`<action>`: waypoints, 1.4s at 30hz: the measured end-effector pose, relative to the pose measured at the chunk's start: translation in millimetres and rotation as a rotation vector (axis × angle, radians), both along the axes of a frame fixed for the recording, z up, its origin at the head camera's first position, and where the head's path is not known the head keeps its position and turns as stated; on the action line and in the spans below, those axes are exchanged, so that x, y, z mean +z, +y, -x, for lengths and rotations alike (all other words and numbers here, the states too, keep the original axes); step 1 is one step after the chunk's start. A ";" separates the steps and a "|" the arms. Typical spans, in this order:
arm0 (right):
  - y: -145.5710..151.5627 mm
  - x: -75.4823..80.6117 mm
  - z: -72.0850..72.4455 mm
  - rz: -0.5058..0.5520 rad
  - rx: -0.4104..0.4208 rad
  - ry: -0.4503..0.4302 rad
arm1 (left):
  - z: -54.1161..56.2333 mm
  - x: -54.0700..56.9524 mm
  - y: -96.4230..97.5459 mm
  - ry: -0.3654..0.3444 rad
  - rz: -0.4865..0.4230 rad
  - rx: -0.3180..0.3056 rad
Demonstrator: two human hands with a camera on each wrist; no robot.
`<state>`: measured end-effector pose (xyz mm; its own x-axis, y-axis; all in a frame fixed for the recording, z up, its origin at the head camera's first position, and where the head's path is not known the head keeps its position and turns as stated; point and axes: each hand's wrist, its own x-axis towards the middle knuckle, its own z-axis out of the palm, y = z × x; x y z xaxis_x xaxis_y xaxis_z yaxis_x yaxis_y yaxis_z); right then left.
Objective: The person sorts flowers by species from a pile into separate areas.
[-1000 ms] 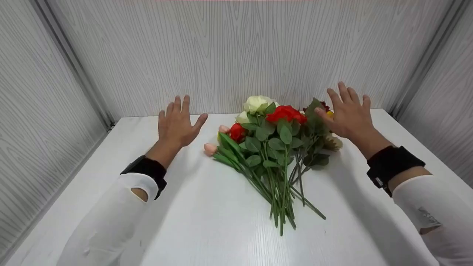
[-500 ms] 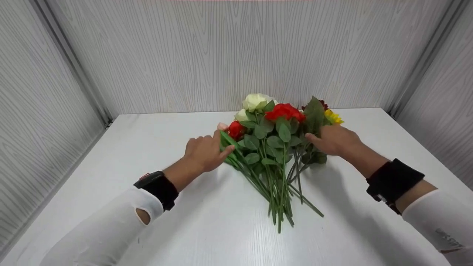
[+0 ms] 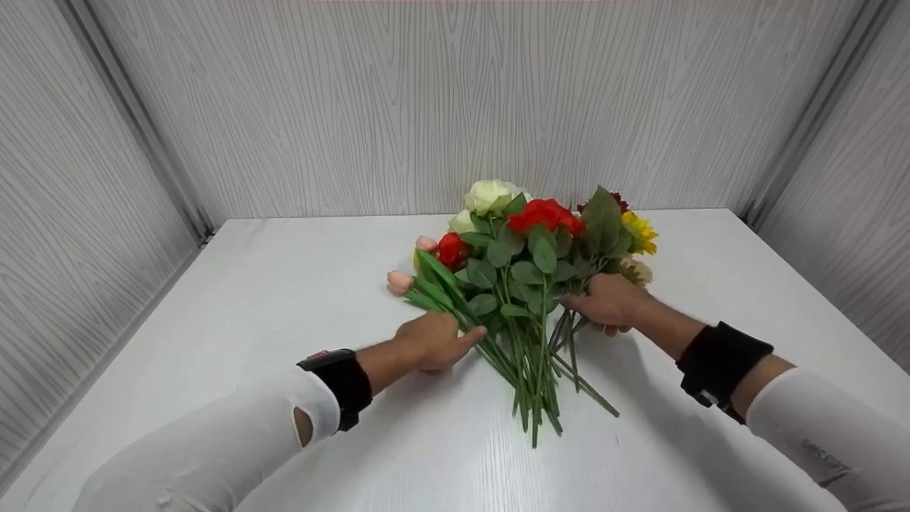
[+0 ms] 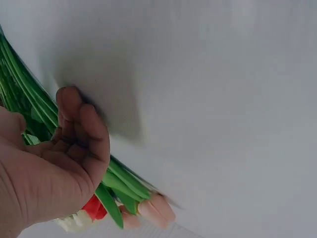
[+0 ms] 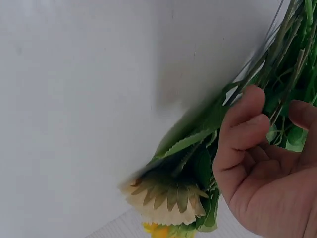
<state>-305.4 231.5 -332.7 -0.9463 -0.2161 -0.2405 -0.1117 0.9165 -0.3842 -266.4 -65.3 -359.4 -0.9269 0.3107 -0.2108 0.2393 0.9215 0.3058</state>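
A pile of flowers [image 3: 530, 284] lies on the white table, stems toward the person. My left hand [image 3: 434, 341] is at the left edge of the stems, just below the pink tulips [image 3: 399, 283]. Its thumb points over the green stems, while the fingers bend loosely beside them; the left wrist view shows nothing inside the palm [image 4: 54, 168]. On the other side, my right hand [image 3: 608, 302] is at the right-hand stems, under a large leaf and a cream flower [image 5: 168, 198]. Its fingers are bent with the thumb apart, and no stem shows enclosed in them.
Red roses [image 3: 546, 217] and a white rose [image 3: 490, 197] form the top of the pile, and a yellow sunflower [image 3: 640, 233] is at its right. Grey wood-grain panels [image 3: 455, 107] stand behind and at both sides of the table [image 3: 298, 270].
Both hands have come down from above the table to the sides of the flowers. The left moved right and toward the person, the right moved left and down. The flowers lie nearly as before.
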 end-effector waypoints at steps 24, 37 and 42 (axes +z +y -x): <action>0.8 -2.4 -11.3 0.341 -0.157 0.102 | 6.3 -9.5 26.8 -0.081 -0.071 0.084; -14.6 -2.3 -47.8 0.227 0.031 -0.029 | 9.5 -4.7 22.5 -0.112 -0.129 0.100; -17.5 -11.0 -45.7 0.138 0.065 -0.066 | 7.9 -3.8 26.5 -0.124 -0.150 0.120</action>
